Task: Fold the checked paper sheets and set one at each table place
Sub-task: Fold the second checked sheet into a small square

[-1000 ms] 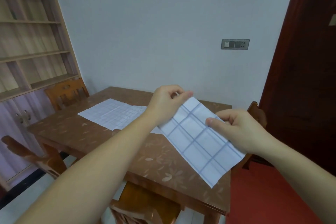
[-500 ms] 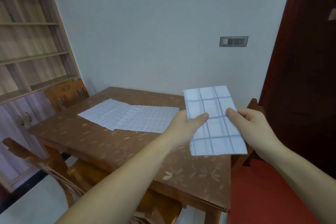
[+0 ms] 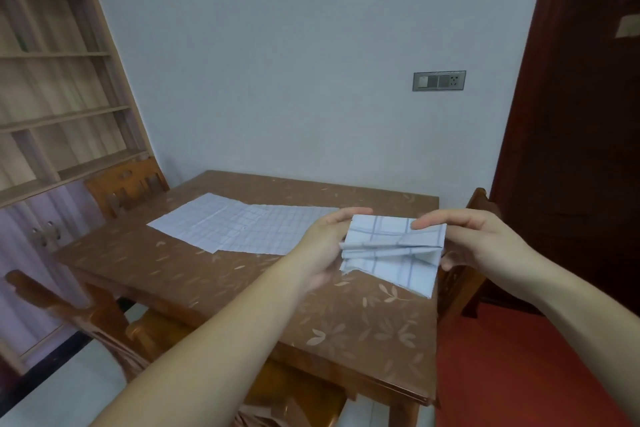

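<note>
The left hand and right hand pinch one part-folded checked sheet, covering its ends, above the table, where perhaps two flat sheets overlap.

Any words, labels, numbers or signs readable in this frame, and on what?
No text can be read.
Folded checked sheet: grid lines only.
Flat checked sheets: grid lines only.
Wall switch panel: no legible marking.
Pale slip at upper right: too blurred to tell whether it bears text.
</note>
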